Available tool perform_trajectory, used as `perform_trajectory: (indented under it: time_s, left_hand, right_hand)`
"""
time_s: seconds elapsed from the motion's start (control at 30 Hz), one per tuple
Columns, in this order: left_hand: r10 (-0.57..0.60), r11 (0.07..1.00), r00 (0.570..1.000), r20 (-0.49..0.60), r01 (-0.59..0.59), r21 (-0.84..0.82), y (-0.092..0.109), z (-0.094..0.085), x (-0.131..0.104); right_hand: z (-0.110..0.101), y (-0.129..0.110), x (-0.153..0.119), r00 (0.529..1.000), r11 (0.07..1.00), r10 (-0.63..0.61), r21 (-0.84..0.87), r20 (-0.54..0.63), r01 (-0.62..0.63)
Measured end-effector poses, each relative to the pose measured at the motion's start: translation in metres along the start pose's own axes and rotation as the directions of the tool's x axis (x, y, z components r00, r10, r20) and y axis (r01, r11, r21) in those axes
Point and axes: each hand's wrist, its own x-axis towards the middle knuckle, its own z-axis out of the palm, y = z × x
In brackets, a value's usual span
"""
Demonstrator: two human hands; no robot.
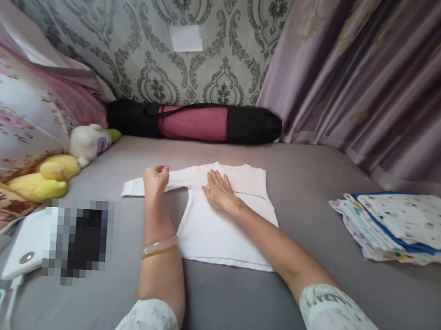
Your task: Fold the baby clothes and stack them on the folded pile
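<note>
A small white long-sleeved shirt (223, 235) lies spread on the grey bed sheet, its neckline toward the wall. One sleeve (180, 178) reaches out to the left; on the right side a layer of cloth lies folded across the upper body. My right hand (219, 190) rests flat on the shirt's chest with fingers spread. Over the left sleeve, my left hand (156, 178) is closed with its fingers curled under. Whether cloth is pinched inside it is hidden. A pale bangle (160, 246) circles my left forearm.
Folded printed cloths (399, 226) are stacked at the right. A black and pink rolled bag (193, 122) lies along the wall. On the left are plush toys (87, 144), a floral pillow (18, 108), a white device with cables (28, 248) and a blurred dark object (87, 241).
</note>
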Motion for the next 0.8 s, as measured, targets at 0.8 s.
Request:
perform_trajectory:
  time_s: [0.8]
  left_hand:
    - [-0.480,0.858,0.734,-0.481,0.507,-0.082,-0.029,-0.023,-0.008]
  right_hand:
    - [0.008,0.025,0.056,0.994,0.994,0.100,-0.037,-0.045,-0.102]
